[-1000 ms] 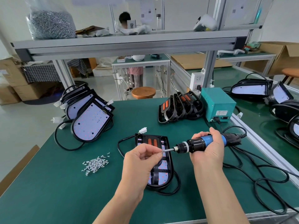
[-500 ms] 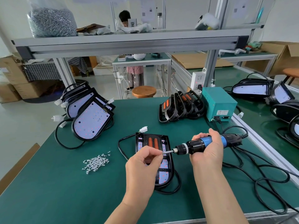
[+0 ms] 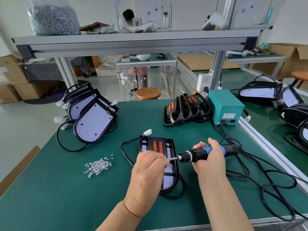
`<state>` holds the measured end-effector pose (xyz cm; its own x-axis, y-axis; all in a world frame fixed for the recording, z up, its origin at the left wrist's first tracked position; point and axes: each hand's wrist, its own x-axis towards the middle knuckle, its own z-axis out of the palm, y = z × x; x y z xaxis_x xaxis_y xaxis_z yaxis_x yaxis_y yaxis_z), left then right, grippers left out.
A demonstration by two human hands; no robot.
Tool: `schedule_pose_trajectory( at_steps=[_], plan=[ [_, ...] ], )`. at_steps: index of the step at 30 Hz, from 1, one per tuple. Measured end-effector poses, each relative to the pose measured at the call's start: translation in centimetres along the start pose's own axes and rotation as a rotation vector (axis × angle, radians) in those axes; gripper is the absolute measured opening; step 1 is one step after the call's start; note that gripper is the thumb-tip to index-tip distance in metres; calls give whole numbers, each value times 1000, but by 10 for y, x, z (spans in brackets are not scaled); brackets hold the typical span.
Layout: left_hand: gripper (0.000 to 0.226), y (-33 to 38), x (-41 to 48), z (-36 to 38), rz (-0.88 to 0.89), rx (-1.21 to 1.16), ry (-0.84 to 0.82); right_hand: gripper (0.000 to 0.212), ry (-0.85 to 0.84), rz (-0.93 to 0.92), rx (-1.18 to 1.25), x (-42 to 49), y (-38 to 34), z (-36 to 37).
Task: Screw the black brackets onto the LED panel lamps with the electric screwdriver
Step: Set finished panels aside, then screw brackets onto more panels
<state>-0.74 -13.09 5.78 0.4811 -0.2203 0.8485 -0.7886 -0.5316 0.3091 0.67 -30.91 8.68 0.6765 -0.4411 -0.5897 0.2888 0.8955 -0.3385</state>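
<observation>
On green bench mat [image 3: 50,197]: screws [image 3: 98,165], stacked lamps [image 3: 94,124], teal box [image 3: 225,107]

Glossy black-and-blue plastic electric screwdriver [image 3: 200,153] in the grip, shiny metal bit [image 3: 173,158] ahead, matt green mat [image 3: 50,197] beneath, bright metal screws [image 3: 98,165] leftward.

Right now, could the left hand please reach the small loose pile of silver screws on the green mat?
Probably yes: nothing stands between the left hand and the pile of silver screws to its left on the green mat, though it now pinches the tip of the blue-and-black electric screwdriver.
</observation>
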Motion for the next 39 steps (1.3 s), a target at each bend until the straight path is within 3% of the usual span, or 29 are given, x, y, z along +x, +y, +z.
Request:
schedule_pose_trajectory(
  at_steps=[9, 14, 16, 19, 21, 24, 26, 30, 39],
  plan=[
    [13, -5, 2, 1, -79, -73, -33, 18, 1, -32, -6, 2, 2, 3],
    [47, -10, 3, -6, -198, -56, -106, 17, -33, -132, 24, 3, -7, 8],
    [47, -15, 3, -11, -355, -69, -76, 17, -62, -201, 7, 4, -10, 9],
    [53, -27, 11, -13, -763, -76, -117, 21, -109, -356, -74, 4, -11, 9],
    [67, -37, 17, -13, -992, -101, -270, 21, -167, -465, -158, 1, -9, 11],
    [90, -43, 22, -7, -1119, -152, -506, 16, -267, -569, -253, -7, -4, 16],
    [85, -43, 22, -3, -1120, -137, -544, 15, -338, -617, -303, -12, -2, 21],
    [51, -44, 22, -3, -1137, -231, -509, 19, -447, -694, -409, -17, 2, 27],
    [47, -44, 21, 0, -1145, -259, -480, 28, -513, -676, -502, -19, 15, 32]
  ],
)
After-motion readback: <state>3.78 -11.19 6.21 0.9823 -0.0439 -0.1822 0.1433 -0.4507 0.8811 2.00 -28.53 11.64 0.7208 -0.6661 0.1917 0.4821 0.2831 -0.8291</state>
